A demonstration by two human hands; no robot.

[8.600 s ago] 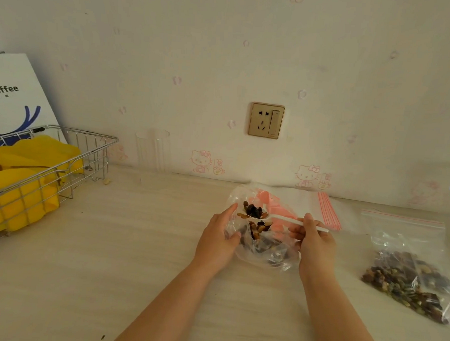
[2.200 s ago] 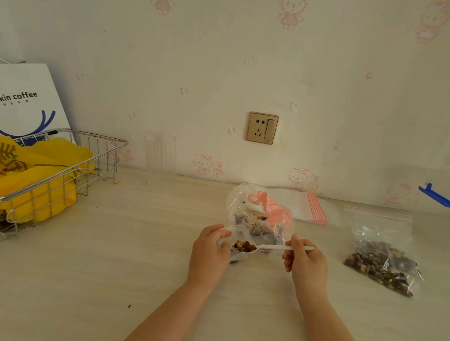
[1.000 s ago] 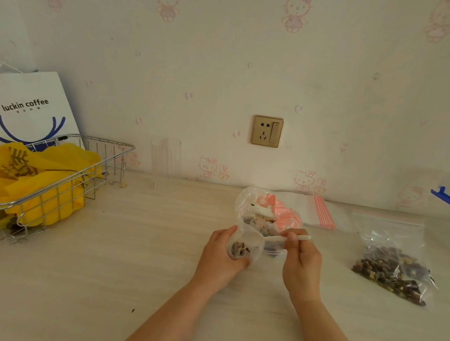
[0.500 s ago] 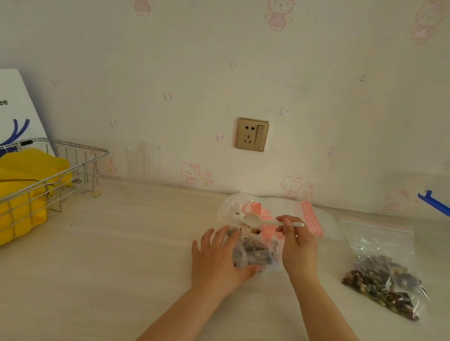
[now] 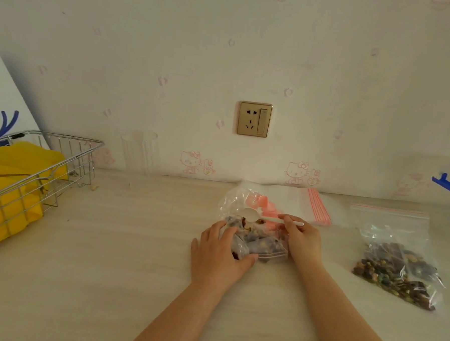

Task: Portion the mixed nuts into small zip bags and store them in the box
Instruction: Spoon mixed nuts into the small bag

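Nuts (image 5: 254, 239) lie in a clear bag (image 5: 239, 197) mid-bench (image 5: 109, 268), with a small zip bag (image 5: 269, 247) pressed against it. The left hand (image 5: 221, 253) curls round both bags; the right hand (image 5: 302, 237) pinches a white spoon (image 5: 253, 214). Since the thin film looks slack, a loose hold could let the mouth fold and spill nuts. I count one spoon, one filled bag (image 5: 396, 268) on the right, one stack of empty zip bags (image 5: 295, 204) and one wire basket (image 5: 63, 159).
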